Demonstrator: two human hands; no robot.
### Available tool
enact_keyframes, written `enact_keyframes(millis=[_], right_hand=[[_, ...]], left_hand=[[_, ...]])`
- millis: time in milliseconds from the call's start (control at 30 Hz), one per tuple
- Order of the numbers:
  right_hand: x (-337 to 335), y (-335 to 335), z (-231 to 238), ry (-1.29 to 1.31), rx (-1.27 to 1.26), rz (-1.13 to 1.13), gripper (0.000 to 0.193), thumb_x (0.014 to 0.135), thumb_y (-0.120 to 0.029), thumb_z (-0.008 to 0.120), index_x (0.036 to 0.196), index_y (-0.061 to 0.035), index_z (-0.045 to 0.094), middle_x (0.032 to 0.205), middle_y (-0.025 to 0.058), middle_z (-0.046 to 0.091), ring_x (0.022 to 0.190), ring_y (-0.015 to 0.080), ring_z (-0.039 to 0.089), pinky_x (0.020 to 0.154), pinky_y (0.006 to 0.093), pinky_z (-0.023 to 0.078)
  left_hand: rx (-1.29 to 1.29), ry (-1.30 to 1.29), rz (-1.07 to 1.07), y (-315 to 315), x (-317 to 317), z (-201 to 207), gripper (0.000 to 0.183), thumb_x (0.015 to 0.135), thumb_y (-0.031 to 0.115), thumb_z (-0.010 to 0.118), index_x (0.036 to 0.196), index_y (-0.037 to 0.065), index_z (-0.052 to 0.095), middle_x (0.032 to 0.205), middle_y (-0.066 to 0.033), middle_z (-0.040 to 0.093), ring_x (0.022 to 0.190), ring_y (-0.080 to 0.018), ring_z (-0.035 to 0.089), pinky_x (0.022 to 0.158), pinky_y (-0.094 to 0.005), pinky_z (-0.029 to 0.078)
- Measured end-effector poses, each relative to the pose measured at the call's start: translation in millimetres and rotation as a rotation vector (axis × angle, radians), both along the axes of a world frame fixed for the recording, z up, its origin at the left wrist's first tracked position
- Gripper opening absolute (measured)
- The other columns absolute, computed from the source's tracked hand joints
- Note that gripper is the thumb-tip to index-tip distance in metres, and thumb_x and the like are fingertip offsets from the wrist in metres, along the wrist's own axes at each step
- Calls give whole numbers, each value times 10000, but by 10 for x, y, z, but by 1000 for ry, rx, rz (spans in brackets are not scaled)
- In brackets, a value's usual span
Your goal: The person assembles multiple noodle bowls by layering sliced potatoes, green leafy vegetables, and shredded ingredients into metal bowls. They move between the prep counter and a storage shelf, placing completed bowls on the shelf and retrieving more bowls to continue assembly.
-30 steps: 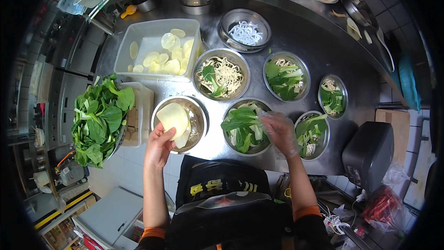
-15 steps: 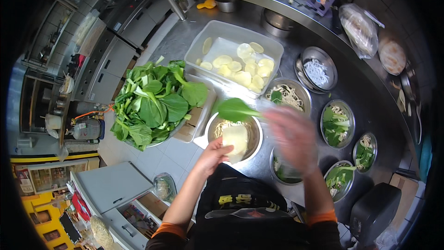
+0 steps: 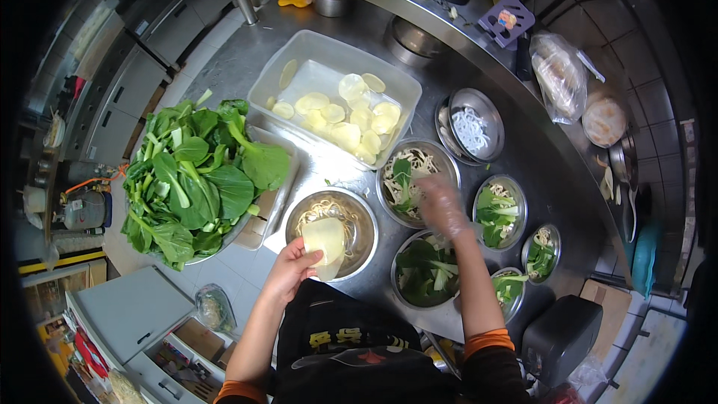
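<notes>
My left hand (image 3: 292, 265) pinches a small stack of thin, pale yellow slices (image 3: 324, 238) over a steel bowl (image 3: 365, 217) with pale strands in it. A clear plastic glove covers my right hand (image 3: 443, 203), which is at the near right edge of another steel bowl (image 3: 384, 193). Pale, stringy mushroom-like pieces (image 3: 422, 163) and a green leaf (image 3: 402, 172) lie in that bowl. The right fingers are blurred, and whether they grip anything is unclear. Just below my right hand, a larger bowl holds dark green leaves (image 3: 422, 263).
A translucent tub (image 3: 258, 90) holds more pale slices. Leafy greens (image 3: 194, 179) are heaped at the left. Several small bowls of greens and mushrooms (image 3: 499, 213) stand at the right, near a bowl of white strands (image 3: 471, 131). A black bin (image 3: 561, 340) stands lower right.
My right hand has moved from beside the strand bowl to the mushroom bowl; the green leaf it held no longer shows over the strands. My left hand still holds the slices. The whole view has shifted.
</notes>
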State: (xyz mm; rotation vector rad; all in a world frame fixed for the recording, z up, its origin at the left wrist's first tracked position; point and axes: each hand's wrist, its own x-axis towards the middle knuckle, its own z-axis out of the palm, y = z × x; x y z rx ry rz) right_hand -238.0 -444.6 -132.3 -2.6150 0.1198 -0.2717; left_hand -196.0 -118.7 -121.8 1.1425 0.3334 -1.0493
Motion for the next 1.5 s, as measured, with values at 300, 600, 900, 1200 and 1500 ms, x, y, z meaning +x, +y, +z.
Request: enact_keyframes(millis=[300,600,900,1200,1500], right_hand=[[-204,-269,-262,74,378,-40,258,777,-40,624,1029,-91,611,980,76,503,896,216,552,758,325,463],[-735,-492,157,-52,1650,-385,180,855,-51,598,1032,-39,566,952,42,590,820,148,576,752,276,473],[-471,-483,272,-220,1878,-423,240,853,-41,568,1084,-37,502,991,97,583,874,202,586,751,334,492],[-214,67,1318,-124,1507,-286,197,747,19,629,819,-76,472,907,105,562,711,152,548,644,258,468],[130,1195,295,178,1012,-106,106,794,22,654,892,7,614,868,57,619,774,93,570,716,232,476]], left_hand=[[17,-21,-53,-237,160,108,345,864,54,608,1203,52,543,983,-19,653,797,-47,627,602,-136,503],[27,-76,-2,-306,300,105,322,864,47,600,1181,37,544,991,-37,650,808,-75,642,602,-157,536],[-4,-126,36,-304,307,198,359,850,58,612,1195,15,522,1022,-71,642,824,-108,642,609,-188,520],[81,-228,132,-87,189,533,361,860,63,599,1209,32,512,1048,-59,642,896,-121,632,715,-254,525],[-53,-390,290,297,69,1102,437,834,91,631,1234,-9,484,1100,-86,618,970,-171,618,836,-327,509]])
